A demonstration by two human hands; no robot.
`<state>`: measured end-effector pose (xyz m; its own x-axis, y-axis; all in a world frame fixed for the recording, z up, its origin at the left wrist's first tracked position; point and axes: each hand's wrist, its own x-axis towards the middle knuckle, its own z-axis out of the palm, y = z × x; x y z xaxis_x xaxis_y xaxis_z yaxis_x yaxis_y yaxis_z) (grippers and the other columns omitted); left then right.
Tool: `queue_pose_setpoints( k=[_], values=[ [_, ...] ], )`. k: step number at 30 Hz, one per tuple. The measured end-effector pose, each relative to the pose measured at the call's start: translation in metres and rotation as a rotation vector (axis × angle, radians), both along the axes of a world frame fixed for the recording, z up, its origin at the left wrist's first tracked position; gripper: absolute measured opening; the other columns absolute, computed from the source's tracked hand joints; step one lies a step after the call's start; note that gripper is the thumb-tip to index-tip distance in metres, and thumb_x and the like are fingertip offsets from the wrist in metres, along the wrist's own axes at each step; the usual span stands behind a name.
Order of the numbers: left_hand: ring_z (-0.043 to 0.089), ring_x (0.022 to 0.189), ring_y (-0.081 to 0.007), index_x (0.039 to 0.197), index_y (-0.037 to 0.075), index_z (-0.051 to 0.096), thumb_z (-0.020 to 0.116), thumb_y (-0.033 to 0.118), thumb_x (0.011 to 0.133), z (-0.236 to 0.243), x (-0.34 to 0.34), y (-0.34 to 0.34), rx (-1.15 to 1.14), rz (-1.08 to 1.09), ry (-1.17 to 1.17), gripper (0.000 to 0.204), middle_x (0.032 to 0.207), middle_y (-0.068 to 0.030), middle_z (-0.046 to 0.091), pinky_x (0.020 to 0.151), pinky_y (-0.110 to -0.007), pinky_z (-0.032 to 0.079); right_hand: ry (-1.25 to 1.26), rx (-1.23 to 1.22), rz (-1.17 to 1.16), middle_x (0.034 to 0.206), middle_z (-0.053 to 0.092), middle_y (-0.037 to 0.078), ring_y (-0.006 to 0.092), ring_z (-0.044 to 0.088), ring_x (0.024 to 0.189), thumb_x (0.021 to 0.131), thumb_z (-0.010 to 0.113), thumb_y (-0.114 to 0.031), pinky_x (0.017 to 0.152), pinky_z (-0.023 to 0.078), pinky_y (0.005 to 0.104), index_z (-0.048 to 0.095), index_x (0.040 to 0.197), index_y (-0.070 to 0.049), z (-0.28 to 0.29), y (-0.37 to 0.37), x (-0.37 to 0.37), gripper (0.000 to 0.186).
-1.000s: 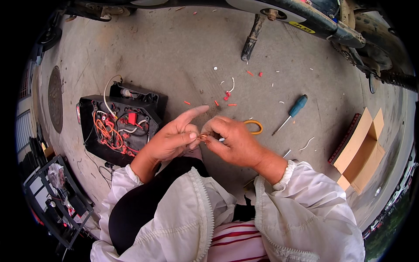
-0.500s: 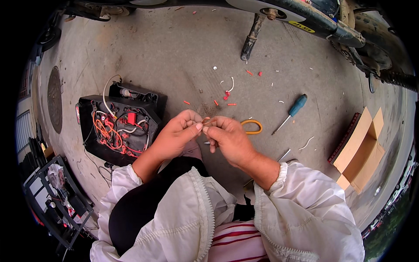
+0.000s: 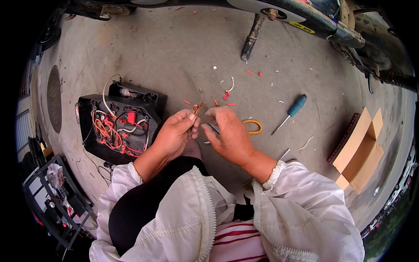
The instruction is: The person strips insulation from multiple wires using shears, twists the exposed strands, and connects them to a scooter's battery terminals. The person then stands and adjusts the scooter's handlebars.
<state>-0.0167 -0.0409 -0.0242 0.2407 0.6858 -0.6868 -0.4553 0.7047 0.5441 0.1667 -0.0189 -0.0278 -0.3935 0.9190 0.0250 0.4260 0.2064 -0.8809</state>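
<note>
Between the thumb and fingers of my left hand (image 3: 179,127) is a small bundle of bare copper wire (image 3: 197,108), its thin strands sticking up and away from me. My right hand (image 3: 229,133) is just beside it, thumb and fingers apart, with nothing visible between them. Under and behind the right hand lies a tool with a yellow-orange loop handle (image 3: 253,126), apparently scissors; a blade tip shows at its other end. To the left, a black battery case (image 3: 118,126) lies open, with orange, white and red wires inside.
A blue-handled screwdriver (image 3: 297,105) lies on the concrete to the right, near an open cardboard box (image 3: 358,153). Red and white wire scraps (image 3: 227,94) litter the ground ahead. A motorbike's stand (image 3: 252,39) comes down at the far side. A black frame (image 3: 59,201) stands lower left.
My right hand has let go of the copper wire and opened, moving slightly right. The left hand keeps the wire, whose strands now point upward.
</note>
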Motion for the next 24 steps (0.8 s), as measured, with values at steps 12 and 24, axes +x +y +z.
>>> queue_pose_setpoints(
  k=[12, 24],
  values=[
    [0.054, 0.084, -0.0101, 0.109, 0.003, 0.056, 0.047, 0.018, 0.102, -0.002, 0.009, -0.006, 0.076, -0.066, 0.051, 0.019, 0.094, -0.0033, 0.06, 0.077, -0.027, 0.044, 0.154, -0.447, -0.147, 0.08, 0.058, 0.005, 0.0157, 0.056, 0.067, 0.087, 0.06, -0.01, 0.056, 0.044, 0.0304, 0.056, 0.091, -0.005, 0.005, -0.01, -0.015, 0.008],
    [0.053, 0.095, -0.0161, 0.095, 0.002, 0.058, 0.056, 0.006, 0.094, 0.012, -0.005, 0.007, 0.573, -0.28, 0.492, 0.005, 0.098, -0.0066, 0.056, 0.091, -0.031, 0.041, 1.177, -1.706, -0.229, 0.074, 0.046, -0.004, 0.0055, 0.041, 0.057, 0.095, 0.055, -0.02, 0.05, 0.033, 0.0226, 0.053, 0.086, -0.012, 0.01, -0.009, -0.011, 0.012]
  ],
)
